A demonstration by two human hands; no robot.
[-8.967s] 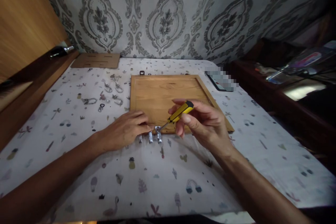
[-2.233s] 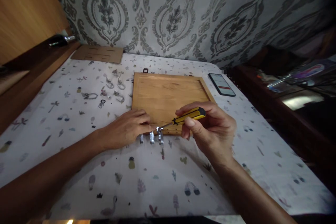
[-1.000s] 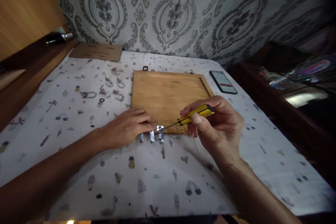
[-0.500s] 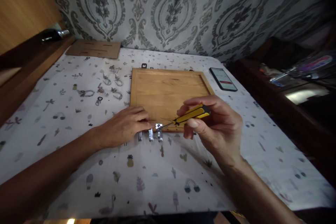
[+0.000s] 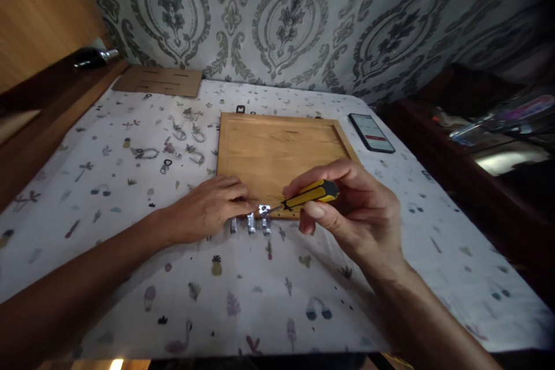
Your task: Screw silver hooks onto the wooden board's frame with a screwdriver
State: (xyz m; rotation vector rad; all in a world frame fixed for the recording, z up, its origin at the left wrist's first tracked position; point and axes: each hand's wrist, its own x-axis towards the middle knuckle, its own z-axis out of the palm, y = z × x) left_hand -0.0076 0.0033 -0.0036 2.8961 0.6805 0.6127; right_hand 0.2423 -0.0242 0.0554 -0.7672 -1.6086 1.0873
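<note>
My right hand [image 5: 353, 208] grips a yellow and black screwdriver [image 5: 310, 193] between thumb and fingers. Its thin shaft slants down-left, the tip at the mounting plate of a silver metal hook [image 5: 266, 222] on the near edge of a wooden board [image 5: 277, 150] with a raised rim. Fingers of my left hand [image 5: 212, 208] are bent together on the board's near left corner, the fingertips pressing at that hook's left side. Two more silver hooks, one a middle hook [image 5: 251, 224], stick out beside it, partly under my left hand.
Several loose metal hooks and clasps [image 5: 177, 144] lie left of the board. Flat brown cardboard [image 5: 158, 81] is at the back left. A phone [image 5: 372, 133] lies to the right on the patterned tablecloth [image 5: 234, 306]. Wallpaper [image 5: 286, 17] rises behind the table.
The screwdriver and my right fingers have shifted slightly left, and the handle has turned a little. My left hand stays at the hook. The view has shifted slightly.
</note>
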